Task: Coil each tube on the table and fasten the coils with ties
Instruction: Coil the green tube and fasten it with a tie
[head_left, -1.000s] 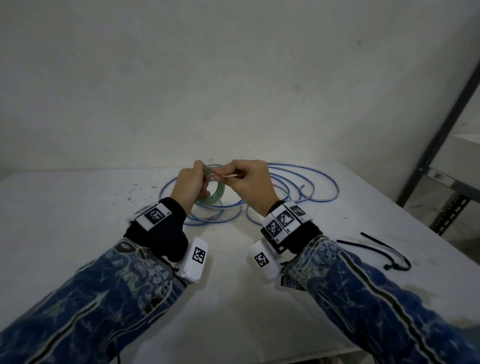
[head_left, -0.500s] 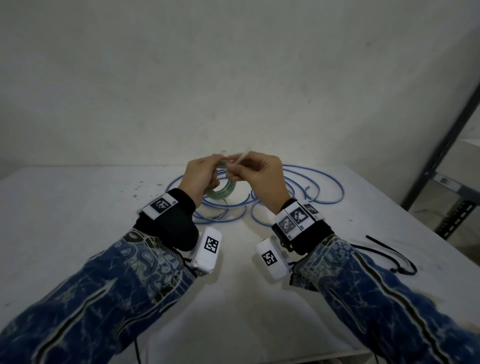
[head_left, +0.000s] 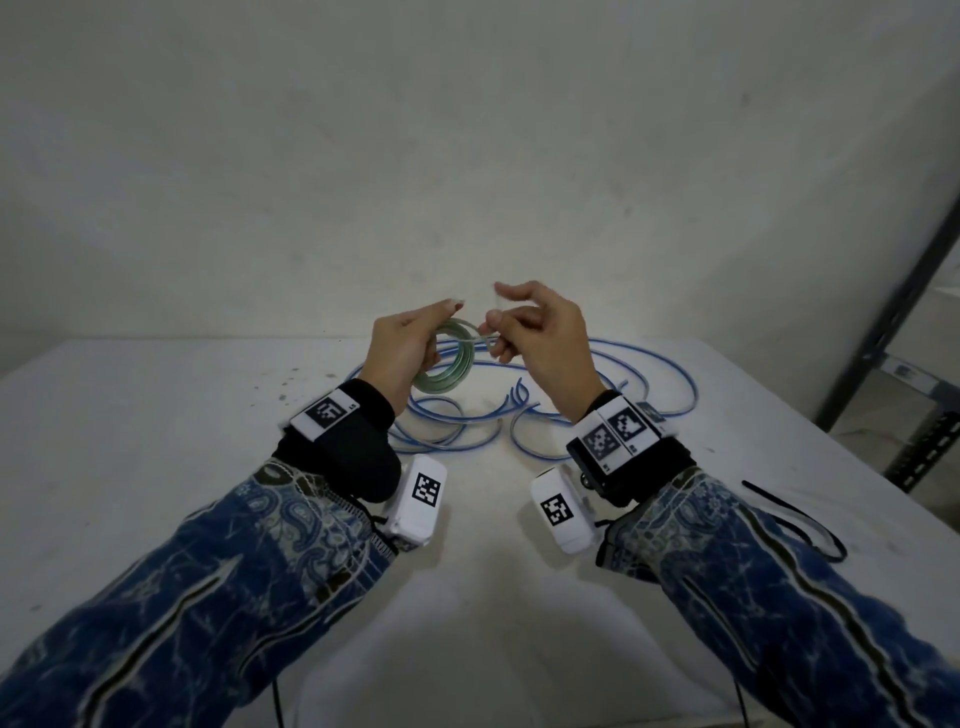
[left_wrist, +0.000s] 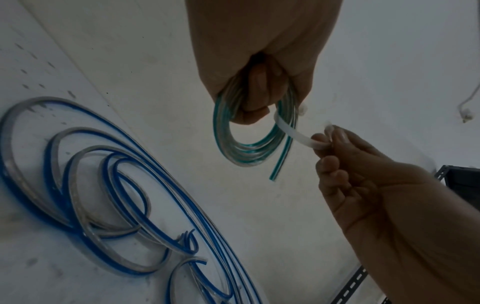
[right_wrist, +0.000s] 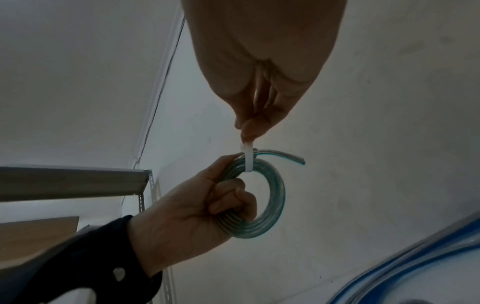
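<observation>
My left hand holds a small coil of clear green-striped tube above the table, fingers curled through its ring. A white zip tie wraps round the coil's strands. The thumb and fingers of my right hand pinch the tie's tail and hold it taut away from the coil. One short tube end sticks out free. A long clear tube with a blue stripe lies in loose loops on the white table behind my hands.
Black zip ties lie on the table near its right edge. A grey metal shelf frame stands to the right of the table. A pale wall rises behind the table's far edge.
Both hands have risen from the table with the green coil. My right hand has drawn the white tie's tail out to the right, away from the coil.
</observation>
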